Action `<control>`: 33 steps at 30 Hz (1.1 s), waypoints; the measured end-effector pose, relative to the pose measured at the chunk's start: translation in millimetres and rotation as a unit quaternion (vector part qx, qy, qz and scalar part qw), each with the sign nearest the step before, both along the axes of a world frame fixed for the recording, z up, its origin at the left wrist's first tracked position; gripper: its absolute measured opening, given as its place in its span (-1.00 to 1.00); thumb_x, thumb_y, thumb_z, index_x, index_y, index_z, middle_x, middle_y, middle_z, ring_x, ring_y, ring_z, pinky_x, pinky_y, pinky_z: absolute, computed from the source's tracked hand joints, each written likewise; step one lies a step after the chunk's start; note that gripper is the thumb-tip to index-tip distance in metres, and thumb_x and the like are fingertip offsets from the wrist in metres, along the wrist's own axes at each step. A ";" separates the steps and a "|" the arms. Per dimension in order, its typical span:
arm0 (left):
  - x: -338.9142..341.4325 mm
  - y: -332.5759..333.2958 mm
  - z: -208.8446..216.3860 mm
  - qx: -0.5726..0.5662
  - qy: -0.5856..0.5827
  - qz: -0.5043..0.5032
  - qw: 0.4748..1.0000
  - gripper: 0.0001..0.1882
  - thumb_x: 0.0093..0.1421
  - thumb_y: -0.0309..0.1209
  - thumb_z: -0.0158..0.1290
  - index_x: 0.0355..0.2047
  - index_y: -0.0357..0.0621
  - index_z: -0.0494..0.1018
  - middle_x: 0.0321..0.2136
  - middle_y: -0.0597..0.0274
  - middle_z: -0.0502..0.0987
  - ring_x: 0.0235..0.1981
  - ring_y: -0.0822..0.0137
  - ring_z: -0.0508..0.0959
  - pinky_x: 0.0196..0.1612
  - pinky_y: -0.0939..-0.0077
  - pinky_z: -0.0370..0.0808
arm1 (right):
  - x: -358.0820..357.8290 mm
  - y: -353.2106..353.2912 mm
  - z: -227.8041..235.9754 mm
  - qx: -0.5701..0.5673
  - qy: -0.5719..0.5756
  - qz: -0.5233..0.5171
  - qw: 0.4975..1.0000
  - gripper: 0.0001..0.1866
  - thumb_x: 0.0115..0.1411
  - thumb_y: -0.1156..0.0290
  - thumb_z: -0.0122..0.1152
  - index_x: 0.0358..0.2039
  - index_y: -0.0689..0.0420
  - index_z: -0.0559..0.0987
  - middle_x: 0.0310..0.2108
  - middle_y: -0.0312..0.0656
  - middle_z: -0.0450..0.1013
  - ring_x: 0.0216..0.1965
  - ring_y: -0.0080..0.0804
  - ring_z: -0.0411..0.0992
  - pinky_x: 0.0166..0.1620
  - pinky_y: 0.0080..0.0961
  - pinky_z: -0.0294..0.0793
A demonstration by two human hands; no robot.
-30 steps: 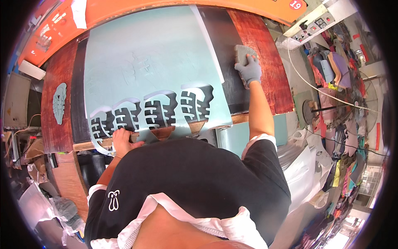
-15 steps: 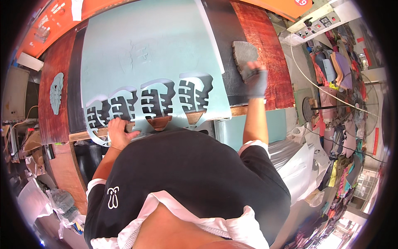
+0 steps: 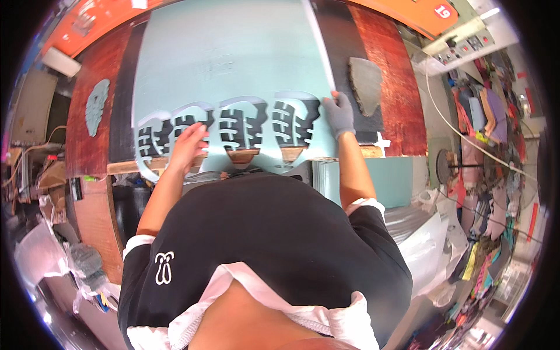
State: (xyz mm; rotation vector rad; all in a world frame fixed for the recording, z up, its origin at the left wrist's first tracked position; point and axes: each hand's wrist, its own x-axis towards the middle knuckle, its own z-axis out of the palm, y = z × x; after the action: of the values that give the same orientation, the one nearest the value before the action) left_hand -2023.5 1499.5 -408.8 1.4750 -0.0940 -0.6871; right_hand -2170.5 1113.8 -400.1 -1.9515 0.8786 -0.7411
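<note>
A pale blue-green sheet lies over the worktable, with a row of several sole-shaped cut-outs along its near edge. Dark board shows through the cut-outs, and thin strips cross them. My bare left hand hovers at or just above the cut-outs on the left, fingers stretched out, holding nothing. My right hand, in a grey glove with bare fingertips, is at the sheet's right edge; thumb and fingers close on that edge. To the right of this hand a grey plate-like block, a cutting die by its look, rests on the board.
A ragged pale blue-green piece lies on the red board at the left. An orange machine beam spans the far side. A switch panel, a fan and hanging coloured pieces are at the right.
My right hand has left the grey die and moved left to the sheet's edge. My left hand has come off the table's near edge, moving forward over the cut-outs. The view has shifted slightly.
</note>
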 end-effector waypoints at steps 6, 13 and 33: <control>0.2 0.4 -6.9 0.055 -0.011 -0.079 0.995 -0.79 0.20 -0.25 0.05 -0.43 -0.12 0.46 -0.62 0.33 0.47 -0.71 0.56 0.32 -0.67 0.65 0.29 | -20.5 8.6 -1.9 -0.024 -0.024 0.031 0.999 -0.63 0.03 0.44 0.21 -0.12 0.25 0.46 -0.51 -0.43 0.27 -0.46 -0.68 0.22 -0.38 -0.70 0.26; -28.8 33.3 4.7 0.062 -0.055 -0.202 0.976 -0.80 0.16 -0.29 0.07 -0.32 -0.17 0.43 -0.49 0.30 0.49 -0.54 0.53 0.45 -0.58 0.63 0.40 | -62.0 14.3 -5.7 0.037 0.013 0.051 0.998 -0.63 0.06 0.45 0.20 -0.11 0.30 0.42 -0.51 -0.40 0.29 -0.45 -0.68 0.25 -0.36 -0.73 0.28; 142.2 153.5 3.2 0.218 -0.303 0.145 0.917 -0.50 0.03 -0.06 0.19 -0.21 -0.20 0.39 -0.46 0.16 0.52 -0.50 0.34 0.50 -0.41 0.46 0.43 | 152.1 224.2 95.3 -0.405 0.000 0.410 0.817 -0.57 -0.01 0.30 0.25 -0.11 0.09 0.43 -0.11 -0.12 0.37 -0.10 -0.10 0.35 -0.10 -0.32 0.41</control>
State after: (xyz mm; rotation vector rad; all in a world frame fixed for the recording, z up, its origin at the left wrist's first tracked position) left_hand -1881.3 1653.0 -405.6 2.0449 -0.2012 0.0197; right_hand -2018.4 1338.0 -304.7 -2.7365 -0.4376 -0.6040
